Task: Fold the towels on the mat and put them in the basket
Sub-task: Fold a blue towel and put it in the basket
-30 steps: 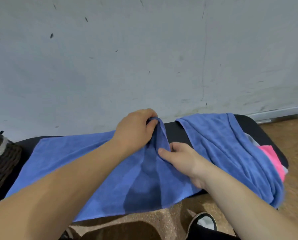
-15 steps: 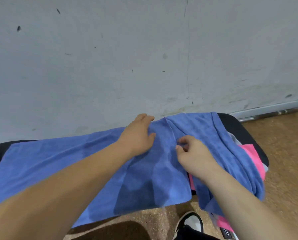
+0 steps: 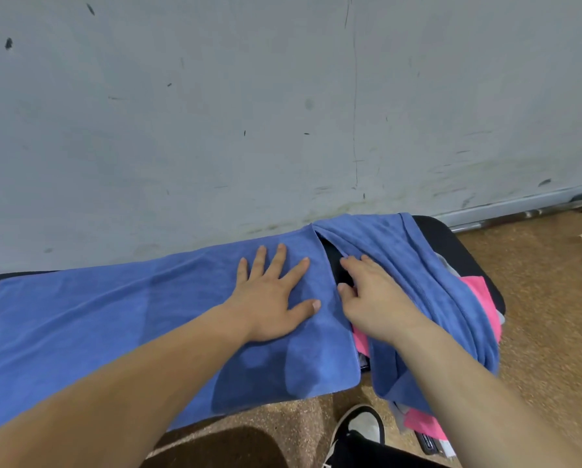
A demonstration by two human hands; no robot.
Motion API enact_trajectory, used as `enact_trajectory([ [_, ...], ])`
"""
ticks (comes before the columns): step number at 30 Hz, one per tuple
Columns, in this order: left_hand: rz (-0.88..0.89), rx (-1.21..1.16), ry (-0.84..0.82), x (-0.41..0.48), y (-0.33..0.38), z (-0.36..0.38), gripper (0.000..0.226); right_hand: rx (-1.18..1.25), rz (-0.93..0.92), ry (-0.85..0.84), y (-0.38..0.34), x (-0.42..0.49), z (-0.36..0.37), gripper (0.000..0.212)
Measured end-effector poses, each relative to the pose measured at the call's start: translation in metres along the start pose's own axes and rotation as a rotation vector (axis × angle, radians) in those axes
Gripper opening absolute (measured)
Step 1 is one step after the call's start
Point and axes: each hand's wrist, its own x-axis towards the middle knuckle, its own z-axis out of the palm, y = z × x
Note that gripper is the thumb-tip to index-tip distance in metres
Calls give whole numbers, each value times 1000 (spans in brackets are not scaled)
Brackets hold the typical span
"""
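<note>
A blue microfibre towel (image 3: 114, 315) is spread flat on the black padded mat (image 3: 451, 241), pinned by the left hand (image 3: 272, 298) with fingers splayed. The right hand (image 3: 370, 295) is bent at its hem; whether anything is pinched cannot be told. The crumpled blue towel (image 3: 435, 282) just beside could be dragged into the fold.

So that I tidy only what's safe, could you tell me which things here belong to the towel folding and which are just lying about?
Job: flat blue towel, bunched blue towel, pink towel, black mat, left hand, right hand.
Not the job: shoe, metal bar by the wall.
</note>
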Motion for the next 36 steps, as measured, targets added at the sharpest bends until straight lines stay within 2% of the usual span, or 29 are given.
enact_trajectory([
  [4,39,-5,92,13,8,-9,83,-33,34,70,-2,-2,-2,58],
  [8,95,31,28,39,17,-19,90,16,11,101,-7,-3,-4,59],
  [12,88,96,-1,57,21,-22,92,131,-37,160,-13,-8,-12,27],
  [16,113,166,13,56,14,-30,102,156,-17,100,-16,-14,-15,7],
  [21,157,54,195,11,20,-17,78,228,-18,116,-20,-19,-18,6],
  [24,175,-51,203,-33,31,-2,72,199,4,84,-20,-21,-16,12],
  [26,195,-74,237,-58,38,10,65,193,20,56,-18,-22,-14,4],
  [29,284,-61,383,-78,50,27,42,190,44,35,-16,-24,-8,14],
  [32,345,-37,458,-84,60,38,25,144,70,26,-16,-23,-6,10],
  [33,347,-23,473,-85,63,42,26,102,76,22,-16,-22,-7,7],
  [36,281,96,450,-88,76,49,53,-1,109,23,-18,-21,-8,12],
])
